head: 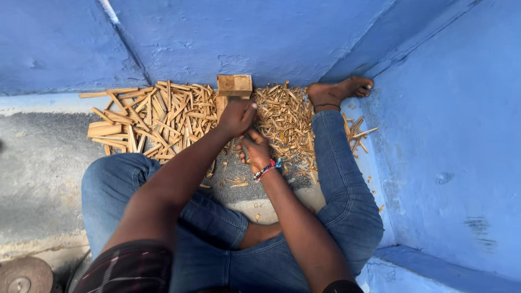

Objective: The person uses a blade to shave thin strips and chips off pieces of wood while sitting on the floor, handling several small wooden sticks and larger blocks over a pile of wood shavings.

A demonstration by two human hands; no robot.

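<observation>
I observe splitting in hand: left hand (237, 115) closed on a stick just below the wooden block (234, 85); right hand (255, 151) gripping a small tool. I judge the next stroke needs steady alignment. Cut sticks (157, 116) lie on the floor.

My left hand (236, 116) fisted, arm stretched forward. My right hand (255, 150) curled closed just beside it, beaded wrist, both arms converging ahead.

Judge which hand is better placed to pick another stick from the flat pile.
Left, probably. The left hand sits beside the flat stick pile; the right hand lies nearer the shavings heap.
</observation>
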